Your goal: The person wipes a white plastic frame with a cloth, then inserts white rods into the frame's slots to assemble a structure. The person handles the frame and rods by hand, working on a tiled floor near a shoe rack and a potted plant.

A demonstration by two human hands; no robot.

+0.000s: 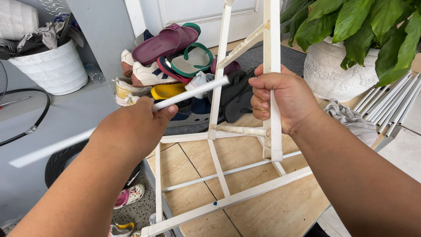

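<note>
White woven basket (50,70): far left, on a grey ledge, filled with crumpled cloth.

Left hand (138,125): left of centre, fingers curled shut around a thin white rod (190,93). The rod is round, smooth and plain white, slanting up to the right from the fist; its free end lies just beside the left upright of the frame. A blurred white length runs down-left behind the forearm, seemingly the same rod.

Pile of footwear (175,66): behind the rod, against a white door; a plum slide on top, green-strapped flip-flops, a yellow sandal, white trainers, dark sandals.

White frame (219,131): centre, standing tilted on tan floor tiles. Built of flat white slats and thin round rungs; two uprights rise out of the top edge, cross-rails join them, a long slat runs diagonally along the bottom. Paint is scuffed and yellowed at the joints, and a small blue mark sits on the lower slat.

Right hand (280,98): right of centre, fist closed tight around the right upright of the frame, knuckles toward the camera, just above a cross-rail joint.

White plant pot (329,72): upper right, embossed, with broad green leaves.

Grey rag (353,123): on the floor below the pot.

Bundle of white rods (390,103): far right, lying side by side on the floor.
</note>
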